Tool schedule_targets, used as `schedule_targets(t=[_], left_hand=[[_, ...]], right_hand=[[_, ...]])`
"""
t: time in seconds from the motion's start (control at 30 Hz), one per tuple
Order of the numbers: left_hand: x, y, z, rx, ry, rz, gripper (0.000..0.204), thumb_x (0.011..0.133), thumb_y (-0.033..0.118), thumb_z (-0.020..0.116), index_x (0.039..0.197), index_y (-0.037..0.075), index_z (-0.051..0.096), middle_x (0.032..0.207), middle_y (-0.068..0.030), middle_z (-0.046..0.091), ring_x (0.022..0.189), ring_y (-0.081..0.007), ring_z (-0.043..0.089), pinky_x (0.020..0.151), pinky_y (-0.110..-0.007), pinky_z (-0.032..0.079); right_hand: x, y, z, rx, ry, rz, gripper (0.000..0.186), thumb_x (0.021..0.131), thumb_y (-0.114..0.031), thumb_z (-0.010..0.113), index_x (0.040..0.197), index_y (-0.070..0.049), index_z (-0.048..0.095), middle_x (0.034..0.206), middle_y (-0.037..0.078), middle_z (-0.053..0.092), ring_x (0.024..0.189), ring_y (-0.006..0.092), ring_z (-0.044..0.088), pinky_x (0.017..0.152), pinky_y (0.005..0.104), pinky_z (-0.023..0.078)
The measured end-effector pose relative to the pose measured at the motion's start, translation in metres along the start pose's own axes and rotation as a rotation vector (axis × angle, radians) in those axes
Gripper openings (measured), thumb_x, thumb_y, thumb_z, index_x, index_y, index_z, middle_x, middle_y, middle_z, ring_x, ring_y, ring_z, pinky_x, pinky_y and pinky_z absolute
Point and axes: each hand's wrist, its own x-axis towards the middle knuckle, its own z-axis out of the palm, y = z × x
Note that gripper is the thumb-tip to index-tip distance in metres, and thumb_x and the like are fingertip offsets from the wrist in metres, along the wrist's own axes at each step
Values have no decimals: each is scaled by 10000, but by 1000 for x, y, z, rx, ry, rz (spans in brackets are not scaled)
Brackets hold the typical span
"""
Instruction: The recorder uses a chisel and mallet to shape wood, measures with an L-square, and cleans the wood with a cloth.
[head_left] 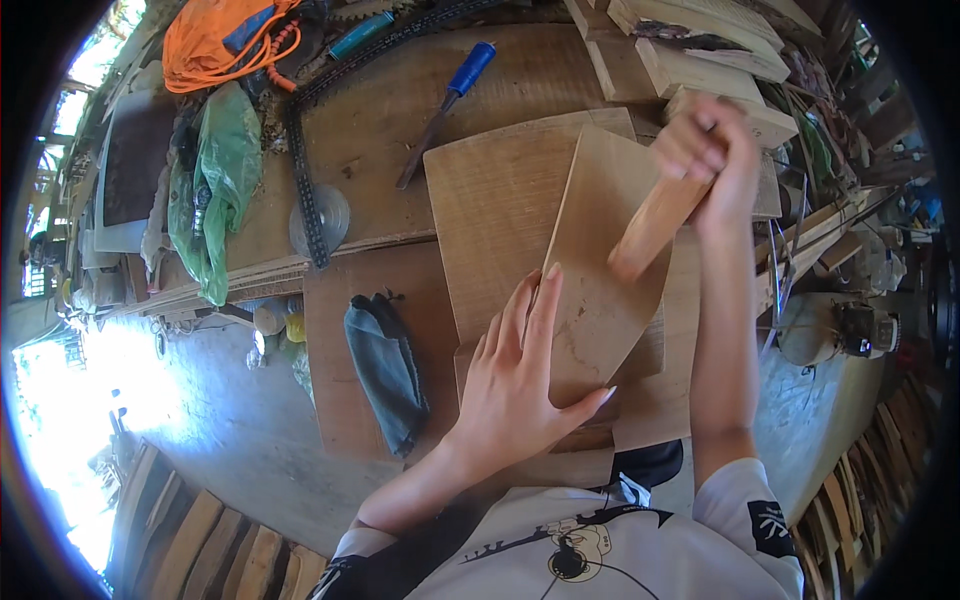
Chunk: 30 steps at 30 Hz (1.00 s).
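Daylight glares in from a wide opening (60, 430) over on the left, burnt out to plain white; its shine spreads over the smooth grey floor (235, 405), bluish nearest the brightness; a broad brown wooden workbench (365, 140) takes up the far side of the room; planks (225, 550) line up side by side at the near left; more timber (850, 490) is ranged at the near right, in dimmer light.

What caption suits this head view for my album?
Left hand spread on a wooden board, right hand gripping a wooden block.
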Motion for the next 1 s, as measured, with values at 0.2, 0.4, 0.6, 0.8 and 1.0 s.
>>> schedule_targets(t=[0.2,0.4,0.6,0.8,1.0], left_hand=[[0,1,0,27,-7,8,1229,788,423,890,1689,25,154,1558,-341,401,1337,-491,536,1106,-517,479],[0,0,1,-4,21,22,1225,791,415,887,1690,31,149,1557,-341,399,1359,-504,521,1114,-527,474],[-2,2,1,7,-5,-8,1220,793,414,883,1694,52,145,1558,-339,391,1358,-505,524,1116,-534,473],[-2,1,2,-10,7,11,1209,802,418,876,1694,55,146,1533,-346,406,1351,-507,528,1107,-529,482],[-4,2,1,-39,7,-14,1212,794,423,882,1691,45,160,1532,-344,408,1348,-508,526,1100,-535,484]], right_hand=[[0,0,-6,-18,-98,-39,230,1017,-228,533,805,-180,459,537,-112,305,453,51,326,515,266,360],[-6,-3,0,-69,-400,123,200,1038,-280,550,876,-182,484,542,-138,319,432,23,322,493,234,362],[-1,0,-6,-11,-121,-2,221,1060,-284,523,881,-160,483,535,-130,302,432,38,320,490,248,353],[-11,5,-3,-7,-183,85,215,1049,-252,544,866,-150,493,540,-108,316,450,54,334,494,269,341],[-21,14,10,34,-78,184,213,1025,-206,595,845,-118,523,557,-63,367,456,98,377,492,294,363]])
